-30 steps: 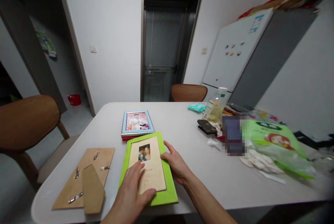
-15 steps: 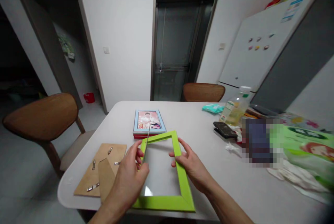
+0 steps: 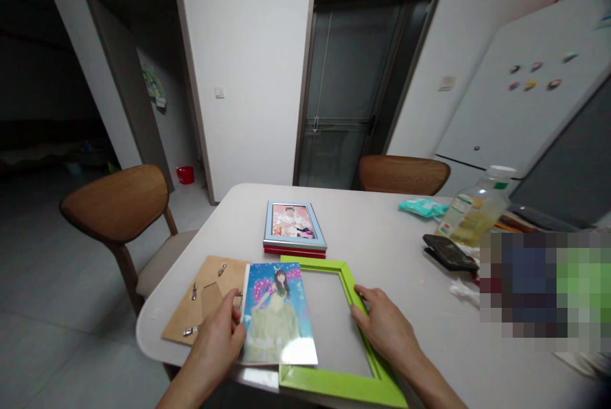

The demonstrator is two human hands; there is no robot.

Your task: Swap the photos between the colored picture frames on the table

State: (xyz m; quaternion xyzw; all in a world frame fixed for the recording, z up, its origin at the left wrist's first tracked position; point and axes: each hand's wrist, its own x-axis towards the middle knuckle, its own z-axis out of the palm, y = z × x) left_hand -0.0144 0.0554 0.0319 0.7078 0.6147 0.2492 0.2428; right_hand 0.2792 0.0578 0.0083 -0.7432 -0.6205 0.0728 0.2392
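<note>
My left hand [image 3: 217,337] grips the left edge of a glossy picture [image 3: 274,317] of a figure in a pale green dress on blue. The picture lies over the left part of a lime-green picture frame [image 3: 342,385] and hides that side of it. Through the frame's opening the white table shows. My right hand [image 3: 386,325] holds the frame's right side, thumb and fingers on the rim. Beneath and beside my left hand rests a brown backing board [image 3: 214,269] with metal clips and a stand flap, partly covered by the hand and picture.
Beyond the green frame, a light-blue framed picture [image 3: 294,224] sits on something red. To the right stand a bottle [image 3: 472,208] of yellowish liquid, a black wallet-like item [image 3: 449,253] and a teal packet [image 3: 423,207]. Wooden chairs [image 3: 121,205] flank the table [image 3: 372,237].
The thin sheet in my left hand, seen edge-on before, has tilted down to show its printed face over the frame's left side. The frame lies flatter. The view has swung left.
</note>
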